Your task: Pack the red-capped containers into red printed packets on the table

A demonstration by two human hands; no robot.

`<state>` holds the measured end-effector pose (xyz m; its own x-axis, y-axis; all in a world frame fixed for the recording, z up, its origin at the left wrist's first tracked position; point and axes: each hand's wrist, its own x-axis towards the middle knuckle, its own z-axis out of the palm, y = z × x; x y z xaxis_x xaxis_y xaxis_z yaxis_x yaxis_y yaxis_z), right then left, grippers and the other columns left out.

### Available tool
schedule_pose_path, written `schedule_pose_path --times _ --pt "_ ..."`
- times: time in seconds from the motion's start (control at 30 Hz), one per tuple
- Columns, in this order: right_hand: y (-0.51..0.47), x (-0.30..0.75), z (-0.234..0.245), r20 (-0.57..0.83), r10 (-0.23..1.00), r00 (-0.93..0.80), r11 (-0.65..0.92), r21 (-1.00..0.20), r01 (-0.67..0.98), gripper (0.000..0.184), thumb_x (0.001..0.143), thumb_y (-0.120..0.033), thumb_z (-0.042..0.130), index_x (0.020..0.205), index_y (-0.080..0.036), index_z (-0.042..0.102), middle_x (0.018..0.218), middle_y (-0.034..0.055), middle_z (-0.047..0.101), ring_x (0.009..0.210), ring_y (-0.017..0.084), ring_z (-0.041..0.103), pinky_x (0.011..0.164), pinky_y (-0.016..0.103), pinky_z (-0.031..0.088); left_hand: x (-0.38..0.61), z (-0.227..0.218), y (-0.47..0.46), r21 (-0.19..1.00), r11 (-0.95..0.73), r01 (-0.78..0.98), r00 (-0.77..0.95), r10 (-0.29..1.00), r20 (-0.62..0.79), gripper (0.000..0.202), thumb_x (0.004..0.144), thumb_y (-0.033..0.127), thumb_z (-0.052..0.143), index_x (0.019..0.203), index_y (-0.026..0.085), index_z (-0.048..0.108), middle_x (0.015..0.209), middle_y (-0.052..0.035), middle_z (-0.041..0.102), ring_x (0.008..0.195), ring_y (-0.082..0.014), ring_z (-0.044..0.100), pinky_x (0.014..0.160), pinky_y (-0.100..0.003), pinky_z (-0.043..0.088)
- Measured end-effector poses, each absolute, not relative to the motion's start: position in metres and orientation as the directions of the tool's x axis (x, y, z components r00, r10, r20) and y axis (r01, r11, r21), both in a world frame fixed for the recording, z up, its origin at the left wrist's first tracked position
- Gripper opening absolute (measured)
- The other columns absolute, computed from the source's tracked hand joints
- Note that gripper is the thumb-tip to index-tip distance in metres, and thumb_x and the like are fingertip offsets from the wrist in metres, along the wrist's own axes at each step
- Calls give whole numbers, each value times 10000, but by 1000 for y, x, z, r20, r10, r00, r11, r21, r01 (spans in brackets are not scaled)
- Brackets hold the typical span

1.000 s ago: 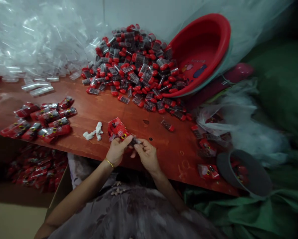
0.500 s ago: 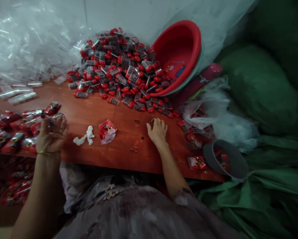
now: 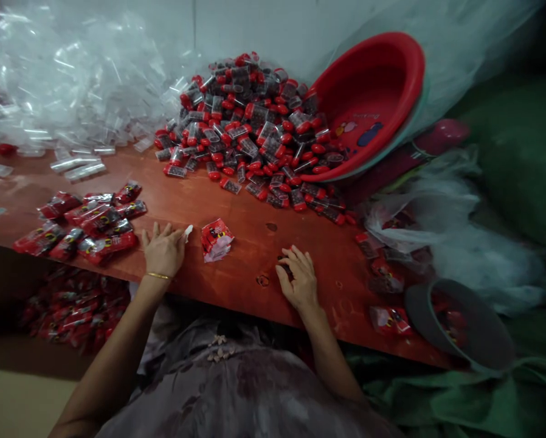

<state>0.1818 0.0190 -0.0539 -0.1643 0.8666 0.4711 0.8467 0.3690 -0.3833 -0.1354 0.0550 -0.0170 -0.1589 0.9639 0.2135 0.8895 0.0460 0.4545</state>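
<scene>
My left hand (image 3: 163,250) lies palm down on the table with its fingers spread. A white scrap (image 3: 188,232) pokes out beside its thumb; whatever else is under the palm is hidden. To its right is a small stack of red printed packets (image 3: 216,241). Filled, shiny red packets (image 3: 97,222) lie in a group to the left of that hand. My right hand (image 3: 299,278) rests on the bare wood, thumb and fingers apart and slightly bent. A dark spot on the wood shows between thumb and fingers, and I see nothing held there.
Behind is a heap of small clear containers with red caps (image 3: 255,134), against a tilted red basin (image 3: 416,67). Clear plastic pieces (image 3: 86,79) pile up at the back left. A grey bowl (image 3: 419,310) stands at the right; red packets (image 3: 76,310) fill the space below the table's left edge.
My left hand has left the packet group, turned palm down and come down over the white scraps. My right hand has moved slightly towards me. The view has shifted left.
</scene>
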Motion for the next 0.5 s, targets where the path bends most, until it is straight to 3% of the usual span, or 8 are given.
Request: schedule_pose_path --times 0.1,0.23,0.33,0.5 --pt "20 181 -54 482 861 -165 372 -376 849 187 860 -300 480 879 -190 629 1119 111 666 1197 258 514 1038 521 323 -113 -8 61 501 -65 863 -81 961 265 340 842 382 479 1084 223 658 1322 -133 533 1344 -358 291 1084 -581 87" --pt "20 180 -55 522 837 -163 387 -353 852 177 859 -292 493 868 -183 633 1100 110 675 1171 253 536 1033 499 338 -87 -14 76 506 -120 854 22 981 195 301 728 432 633 966 265 711 1282 -89 576 1336 -361 306 1091 -552 124" --pt "19 181 -54 547 823 -153 391 -349 851 170 860 -278 492 858 -183 633 1090 104 682 1156 247 548 1023 486 352 -84 -24 85 492 -80 867 14 990 137 240 756 387 605 912 256 731 1230 -86 615 1319 -371 335 1072 -569 144" --pt "14 166 -42 587 806 -75 399 -446 801 138 841 -261 511 820 -201 633 1026 83 701 1102 245 572 999 478 370 -89 -25 80 499 -79 863 -21 981 192 188 766 314 576 842 256 738 1199 -76 637 1303 -354 371 1077 -560 141"
